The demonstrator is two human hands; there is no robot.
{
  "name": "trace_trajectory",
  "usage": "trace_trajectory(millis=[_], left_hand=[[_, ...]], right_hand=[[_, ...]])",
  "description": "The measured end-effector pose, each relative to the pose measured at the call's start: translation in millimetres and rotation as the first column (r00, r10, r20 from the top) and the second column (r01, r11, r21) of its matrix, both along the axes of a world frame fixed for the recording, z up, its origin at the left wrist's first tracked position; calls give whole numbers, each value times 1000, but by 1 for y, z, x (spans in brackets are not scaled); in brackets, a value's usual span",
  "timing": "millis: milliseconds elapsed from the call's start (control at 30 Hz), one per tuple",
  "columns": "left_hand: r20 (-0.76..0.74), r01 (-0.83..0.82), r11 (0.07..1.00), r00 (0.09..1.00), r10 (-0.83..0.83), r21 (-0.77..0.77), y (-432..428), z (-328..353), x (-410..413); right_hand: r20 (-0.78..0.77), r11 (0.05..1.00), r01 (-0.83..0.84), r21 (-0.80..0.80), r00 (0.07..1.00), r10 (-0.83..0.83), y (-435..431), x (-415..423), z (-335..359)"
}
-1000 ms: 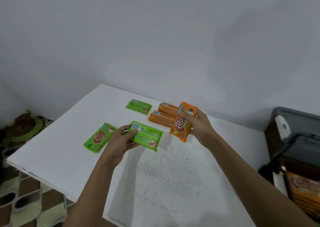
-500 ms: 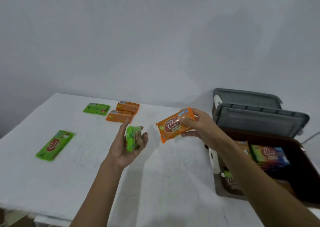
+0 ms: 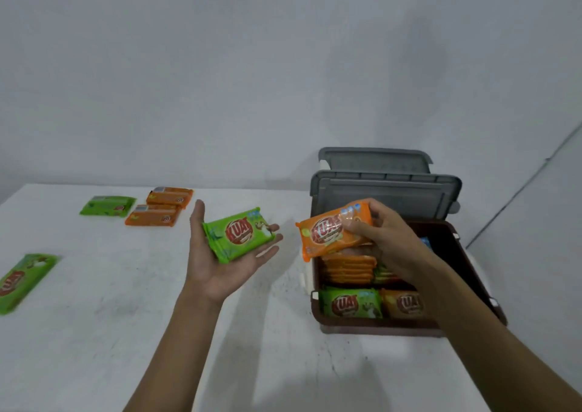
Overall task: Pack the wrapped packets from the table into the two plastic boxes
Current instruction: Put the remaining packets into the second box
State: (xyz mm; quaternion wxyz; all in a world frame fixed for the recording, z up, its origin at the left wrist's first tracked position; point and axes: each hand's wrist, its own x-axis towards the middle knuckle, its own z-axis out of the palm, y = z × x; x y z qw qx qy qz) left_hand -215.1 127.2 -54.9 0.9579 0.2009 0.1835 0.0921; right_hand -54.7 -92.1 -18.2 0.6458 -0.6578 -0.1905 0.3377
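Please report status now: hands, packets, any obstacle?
Left hand open, green packet on palm. Right hand pinches orange packet at open brown box. No obstacle seen.

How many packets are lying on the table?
4: front green packet at left edge; rear green packet; near orange packet, far orange packet beside it. Others possibly offscreen.

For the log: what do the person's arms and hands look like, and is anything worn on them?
Both are bare. The left hand and right hand wear no gloves, and no ring, watch or bracelet shows. The left forearm and right forearm are uncovered down to the frame's bottom edge; no sleeve comes into view. No markings are visible.
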Motion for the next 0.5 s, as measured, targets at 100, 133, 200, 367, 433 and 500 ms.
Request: trace_trajectory(millis=[100, 133, 200, 367, 433, 500], left_hand=[[52, -15, 1000, 999, 15, -4, -20, 6, 11], [66, -17, 1000, 998, 17, 2, -27, 7, 15], [92, -20, 1000, 996, 20, 3, -41, 9, 21], [81, -11, 1000, 997, 9, 24, -70, 10, 33], [68, -14, 999, 998, 10, 53, -78, 8, 40], [48, -14, 994, 999, 9, 110, -85, 6, 46]], right_hand=[[4, 999, 20, -30, 1000, -19, -24, 7, -1], [5, 999, 25, -40, 1000, -25, -32, 10, -1], [6, 997, 34, -68, 999, -34, -47, 15, -3], [50, 981, 46, -190, 998, -37, -81, 26, -12], [88, 967, 50, -250, 996, -29, -93, 30, -16], [98, 953, 40, -300, 995, -11, -103, 37, -19]])
